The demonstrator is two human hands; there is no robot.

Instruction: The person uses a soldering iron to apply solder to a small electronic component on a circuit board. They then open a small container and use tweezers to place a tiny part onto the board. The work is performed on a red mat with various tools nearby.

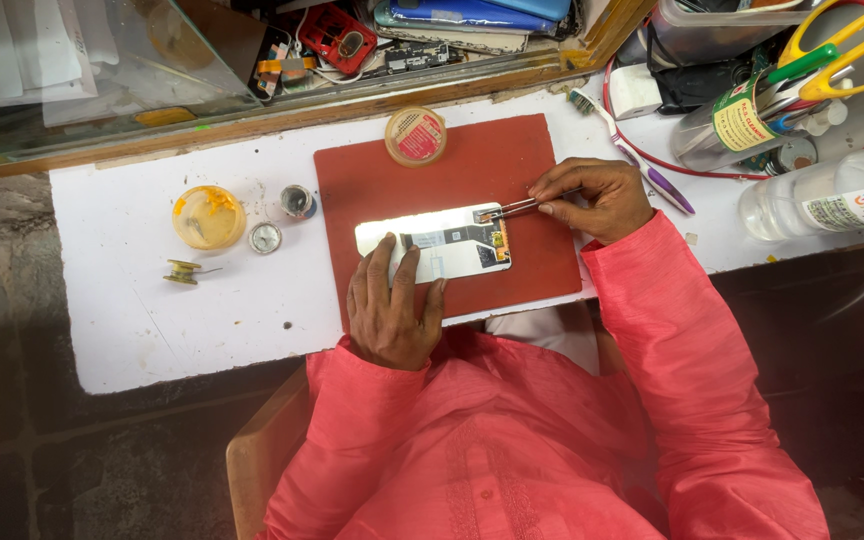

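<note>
An opened phone (452, 240) lies back-up on a red mat (522, 170) on the white table (152, 310). My left hand (392, 305) presses on the phone's near left end, fingers spread over it. My right hand (597, 195) pinches metal tweezers (512, 208), whose tips hold a small metal part at the phone's upper right corner. Both arms wear pink sleeves.
A round tin (416, 135) sits on the mat's far edge. Left of the mat are a yellow tub (209, 216), two small lids (297, 202) and a wire spool (184, 271). At right lie a toothbrush (632, 150), clear bottles (832, 195) and yellow-handled scissors (852, 50).
</note>
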